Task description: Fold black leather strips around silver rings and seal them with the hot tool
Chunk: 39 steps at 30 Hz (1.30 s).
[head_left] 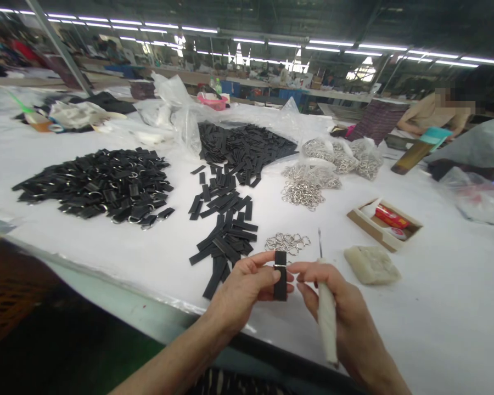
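Note:
My left hand [247, 280] pinches a short black strap [280, 288] upright between thumb and fingers. A metal ring [280, 266] crosses the strap near its upper end. In my right hand [346, 302] is an awl [327, 318], its pale wrapped handle in the palm and its thin spike pointing up. The index fingertip of that hand is at the strap's edge by the ring. Just beyond my hands lie loose metal D-rings [287, 242]. Flat black strips [226, 241] are scattered left of them.
Straps folded with rings form a pile [102, 184] at the left. A larger heap of black strips [242, 145] sits farther back, near bagged rings [340, 153]. On the right are an open cardboard box [385, 225] and a wax-like block [371, 265]. A person [432, 118] sits at the far right.

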Each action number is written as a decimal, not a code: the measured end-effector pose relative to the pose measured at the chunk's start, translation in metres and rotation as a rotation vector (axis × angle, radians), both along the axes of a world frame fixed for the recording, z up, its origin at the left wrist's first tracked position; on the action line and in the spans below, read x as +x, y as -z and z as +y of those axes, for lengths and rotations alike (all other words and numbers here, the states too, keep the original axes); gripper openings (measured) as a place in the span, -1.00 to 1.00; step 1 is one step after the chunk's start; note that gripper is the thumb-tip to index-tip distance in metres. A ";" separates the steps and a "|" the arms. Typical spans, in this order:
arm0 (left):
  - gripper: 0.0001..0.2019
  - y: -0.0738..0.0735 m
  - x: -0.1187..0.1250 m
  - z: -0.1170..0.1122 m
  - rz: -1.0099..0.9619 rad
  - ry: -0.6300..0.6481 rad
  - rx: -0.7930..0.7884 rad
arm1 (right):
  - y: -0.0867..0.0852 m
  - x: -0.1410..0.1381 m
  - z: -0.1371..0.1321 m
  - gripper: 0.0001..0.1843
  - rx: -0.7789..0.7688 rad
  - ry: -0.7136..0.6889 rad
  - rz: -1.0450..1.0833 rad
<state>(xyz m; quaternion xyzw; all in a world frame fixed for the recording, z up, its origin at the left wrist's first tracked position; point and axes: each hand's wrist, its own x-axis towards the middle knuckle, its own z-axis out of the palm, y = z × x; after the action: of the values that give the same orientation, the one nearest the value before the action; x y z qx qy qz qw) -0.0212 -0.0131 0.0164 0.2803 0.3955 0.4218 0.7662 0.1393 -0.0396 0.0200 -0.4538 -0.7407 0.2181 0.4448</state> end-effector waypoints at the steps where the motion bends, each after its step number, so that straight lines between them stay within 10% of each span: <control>1: -0.73 0.000 0.001 -0.001 -0.046 -0.015 -0.012 | 0.004 -0.002 -0.002 -0.83 0.072 -0.043 -0.061; 6: -0.78 0.000 0.002 -0.004 -0.109 -0.080 -0.071 | 0.013 -0.011 0.002 -0.76 0.355 -0.047 -0.280; 16: -0.81 0.002 -0.002 -0.006 -0.210 -0.106 -0.203 | 0.019 -0.012 -0.003 -0.79 0.337 -0.063 -0.286; 39: -0.82 0.004 0.007 -0.021 0.125 -0.041 0.210 | 0.004 -0.030 -0.004 -0.91 -0.352 0.243 0.294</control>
<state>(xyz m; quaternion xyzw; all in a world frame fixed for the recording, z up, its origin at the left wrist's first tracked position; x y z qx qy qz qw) -0.0140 -0.0339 0.0127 0.3765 0.4017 0.4582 0.6977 0.1088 -0.0435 0.0162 -0.5735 -0.5585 0.3523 0.4849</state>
